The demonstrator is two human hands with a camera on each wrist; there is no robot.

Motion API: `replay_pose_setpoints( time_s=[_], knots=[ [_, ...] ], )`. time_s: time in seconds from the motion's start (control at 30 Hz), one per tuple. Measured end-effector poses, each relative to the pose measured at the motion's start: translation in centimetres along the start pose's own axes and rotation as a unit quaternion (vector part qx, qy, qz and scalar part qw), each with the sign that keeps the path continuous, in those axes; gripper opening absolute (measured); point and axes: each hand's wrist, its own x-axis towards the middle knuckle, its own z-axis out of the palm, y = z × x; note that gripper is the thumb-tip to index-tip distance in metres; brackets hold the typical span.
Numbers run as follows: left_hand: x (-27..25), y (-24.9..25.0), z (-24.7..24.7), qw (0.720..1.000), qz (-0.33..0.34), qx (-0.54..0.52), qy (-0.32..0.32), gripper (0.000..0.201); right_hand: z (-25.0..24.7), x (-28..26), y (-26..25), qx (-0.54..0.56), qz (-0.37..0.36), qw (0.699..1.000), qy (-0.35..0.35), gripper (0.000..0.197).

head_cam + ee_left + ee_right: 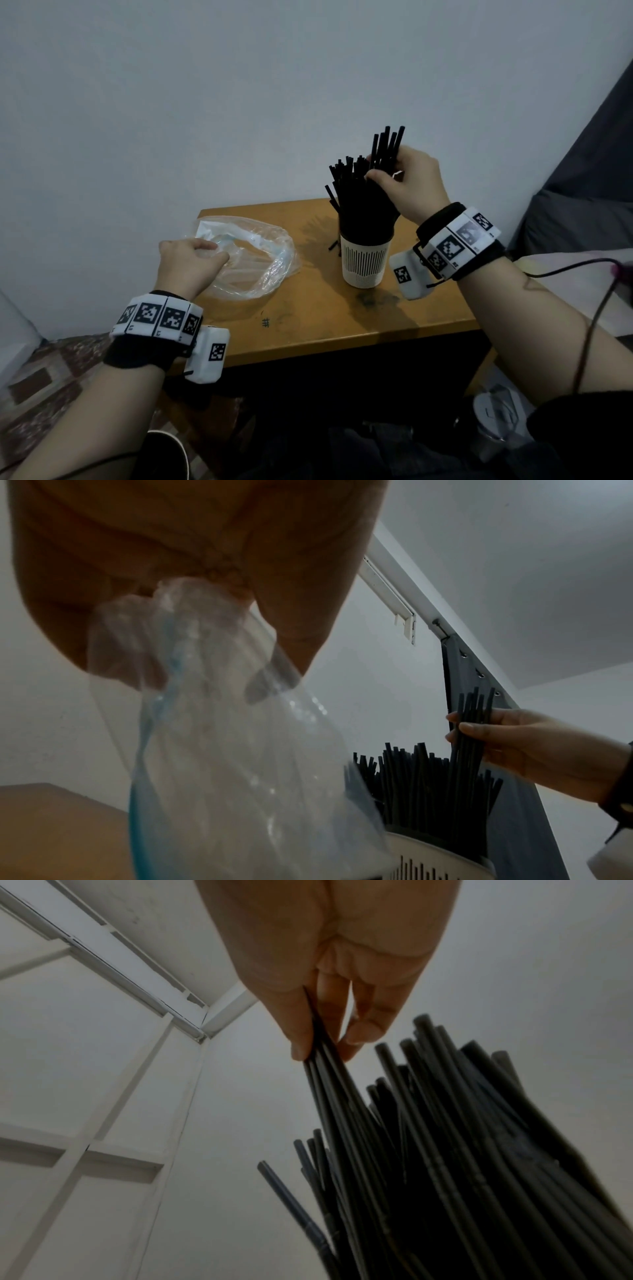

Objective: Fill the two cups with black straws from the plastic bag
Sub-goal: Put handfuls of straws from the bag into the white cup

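Observation:
A white slotted cup (365,262) stands on the wooden table (325,318), packed with black straws (356,192). My right hand (407,181) pinches a small bundle of black straws (388,147) above the cup's right side; their lower ends sit among the cup's straws (462,1150). The same bundle (474,723) shows in the left wrist view, and its shafts (329,1074) run between thumb and fingers. My left hand (186,263) grips the rim of the clear plastic bag (253,260), which looks empty and lies on the table's left part. Only one cup is in view.
A few loose black straws (334,245) lie behind the cup. A pale wall stands close behind the table. A dark grey curtain (589,164) hangs at the right, and a cable (596,308) runs past my right forearm. Patterned floor shows at lower left.

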Motion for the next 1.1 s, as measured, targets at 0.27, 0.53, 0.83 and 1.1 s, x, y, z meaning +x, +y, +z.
replay_pose_setpoints(
  time_s=[0.27,0.53,0.83,1.1],
  knots=[
    [-0.6,0.6,0.1,1.000,0.023,0.011,-0.004,0.034,-0.1,-1.2,-0.1,-0.047,-0.022,0.998,-0.030,0.020],
    [-1.0,1.4,0.4,0.999,0.028,-0.023,0.002,0.034,1.6,-1.7,1.3,-0.093,0.044,0.993,-0.057,0.031],
    [-1.2,1.5,0.5,0.999,0.024,-0.015,-0.030,0.035,1.1,-1.6,0.3,-0.001,-0.187,0.976,0.110,0.056],
    [-1.0,1.5,0.8,0.999,0.018,-0.015,-0.046,0.036,1.9,-1.3,1.3,-0.181,-0.189,0.963,-0.062,0.041]
  ],
)
